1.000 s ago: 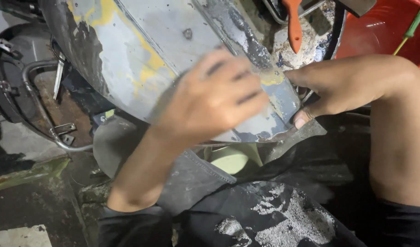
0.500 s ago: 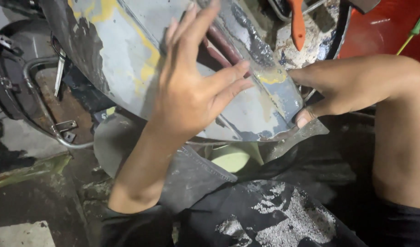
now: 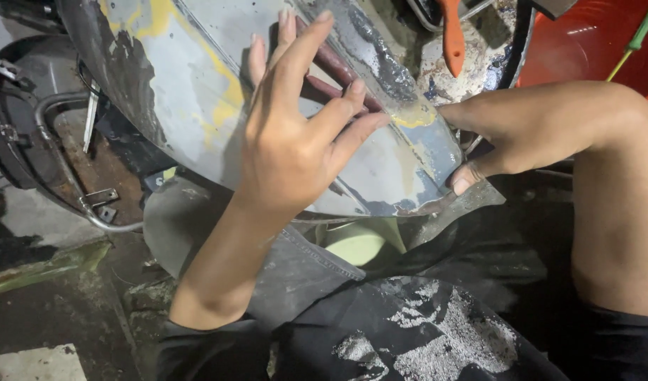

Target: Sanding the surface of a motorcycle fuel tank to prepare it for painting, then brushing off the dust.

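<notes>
A curved grey body panel [image 3: 197, 106] with yellow filler patches and worn paint lies tilted across my lap. My left hand [image 3: 296, 141] hovers over its middle, palm toward the surface and fingers spread. Dark reddish streaks [image 3: 331, 74] show on the panel behind the fingers; I cannot tell whether they are a sheet or shadow. My right hand [image 3: 500, 134] grips the panel's lower right edge, with the thumb hooked under the rim.
A red tub [image 3: 592, 42] stands at the top right with a green rod [image 3: 642, 32] across it. An orange-handled tool [image 3: 452, 35] lies behind the panel. A dark scooter frame with a metal tube [image 3: 56, 106] is at left. Dusty dark cloth [image 3: 437, 339] covers my lap.
My left hand lay flat on the panel a second ago; it has since lifted and spread its fingers. The right hand has kept its hold on the edge.
</notes>
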